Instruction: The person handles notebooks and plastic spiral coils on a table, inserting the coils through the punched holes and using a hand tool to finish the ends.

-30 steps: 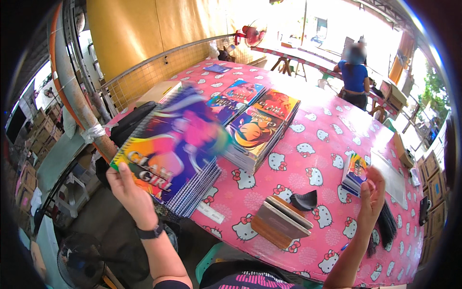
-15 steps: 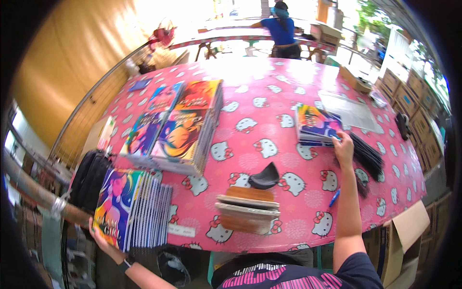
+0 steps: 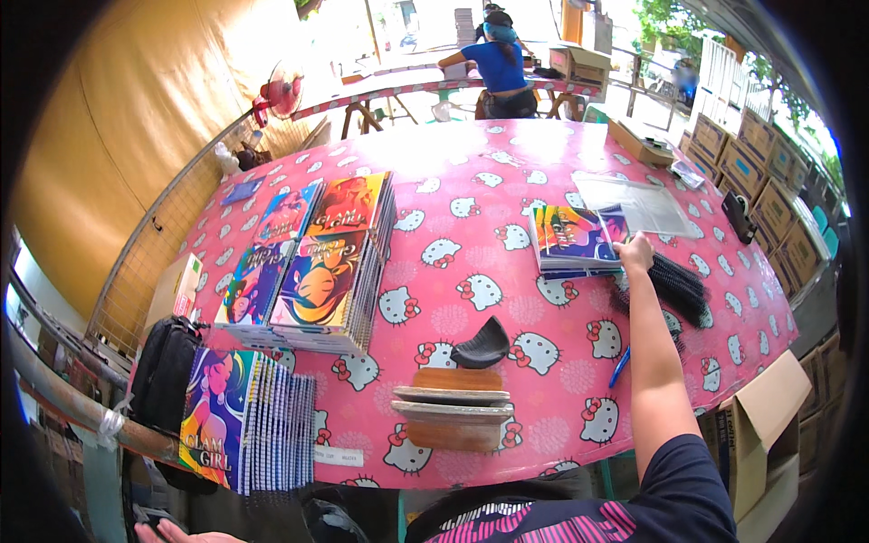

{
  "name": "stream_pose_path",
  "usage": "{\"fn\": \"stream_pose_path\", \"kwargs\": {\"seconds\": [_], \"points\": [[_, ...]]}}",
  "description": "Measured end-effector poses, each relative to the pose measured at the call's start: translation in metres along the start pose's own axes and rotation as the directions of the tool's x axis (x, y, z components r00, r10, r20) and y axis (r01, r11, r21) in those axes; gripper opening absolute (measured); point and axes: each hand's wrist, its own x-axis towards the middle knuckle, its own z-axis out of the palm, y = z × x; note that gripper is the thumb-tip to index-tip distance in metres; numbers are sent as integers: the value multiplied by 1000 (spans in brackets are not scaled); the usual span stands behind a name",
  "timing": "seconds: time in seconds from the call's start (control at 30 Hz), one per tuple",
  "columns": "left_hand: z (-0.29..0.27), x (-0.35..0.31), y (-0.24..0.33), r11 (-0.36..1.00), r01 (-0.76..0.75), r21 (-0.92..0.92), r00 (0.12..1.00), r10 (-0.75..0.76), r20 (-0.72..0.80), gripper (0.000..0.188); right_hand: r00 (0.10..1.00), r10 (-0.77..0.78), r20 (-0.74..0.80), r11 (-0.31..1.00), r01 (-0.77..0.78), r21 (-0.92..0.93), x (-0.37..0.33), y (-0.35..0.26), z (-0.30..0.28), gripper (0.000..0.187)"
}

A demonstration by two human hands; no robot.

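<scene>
Hands over pink cat-print table (image 3: 507,172), right hand (image 3: 634,253) on notebooks (image 3: 575,237).

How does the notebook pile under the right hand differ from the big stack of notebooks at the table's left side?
The small pile of notebooks is only a few books thick, a single column; the big stack of notebooks is far taller, two columns side by side. The right hand rests on the small pile's edge; nothing touches the big stack. Both lie flat on the pink tablecloth, colourful covers up.

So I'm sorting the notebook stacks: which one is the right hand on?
The small stack of notebooks on the right of the table, beside the black spiral bindings. The right hand rests on its corner; the other stacks lie far left.
</scene>
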Motion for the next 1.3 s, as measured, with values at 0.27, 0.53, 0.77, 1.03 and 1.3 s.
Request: {"fn": "stream_pose_path", "kwargs": {"seconds": [0.27, 0.53, 0.77, 1.03, 1.3], "points": [[49, -171, 142, 594, 672, -442, 521, 45, 853, 71, 873, -455, -177, 318, 345, 883, -187, -84, -150, 29], [65, -178, 136, 43, 997, -62, 50, 238, 970, 31, 818, -549, 172, 103, -138, 985, -297, -41, -126, 43], [57, -195, 69, 378, 924, 56, -164, 260, 951, 34, 501, -847, 176, 388, 357, 850, -299, -6, -94, 23], [50, -204, 75, 145, 987, -64, 46, 124, 991, 58, 795, -604, -52, 773, 601, 204, -138, 73, -70, 29], [56, -216, 105, 170, 985, -14, 32, -103, 994, 20, 761, -642, 92, 765, 643, 21, -84, 126, -41, 18]]}}
